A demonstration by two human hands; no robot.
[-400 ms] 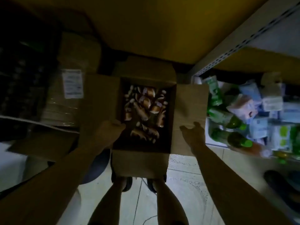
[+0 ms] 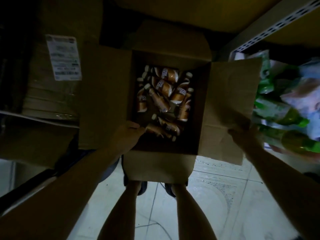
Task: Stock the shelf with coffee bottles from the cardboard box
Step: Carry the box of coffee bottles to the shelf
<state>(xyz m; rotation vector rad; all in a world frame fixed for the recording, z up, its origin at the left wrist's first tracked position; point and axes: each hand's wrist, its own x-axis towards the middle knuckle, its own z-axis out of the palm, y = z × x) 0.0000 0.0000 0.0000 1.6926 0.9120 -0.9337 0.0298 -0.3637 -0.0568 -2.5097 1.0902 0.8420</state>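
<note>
Brown white-capped coffee bottles (image 2: 162,94) lie jumbled in the open brown cardboard box (image 2: 155,167); left hand (image 2: 127,135) curls fingers over its rim; right hand (image 2: 242,137) meets the side flap (image 2: 233,87), fingers too dark to tell; loosed, that flap may swing shut.

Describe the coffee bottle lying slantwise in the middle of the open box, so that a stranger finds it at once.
Look at the open cardboard box in the centre of the view. In the middle of its heap, one coffee bottle lies slantwise, its white cap toward the far left. Unlike its neighbours, it shows a plain brown side without lettering.
</note>
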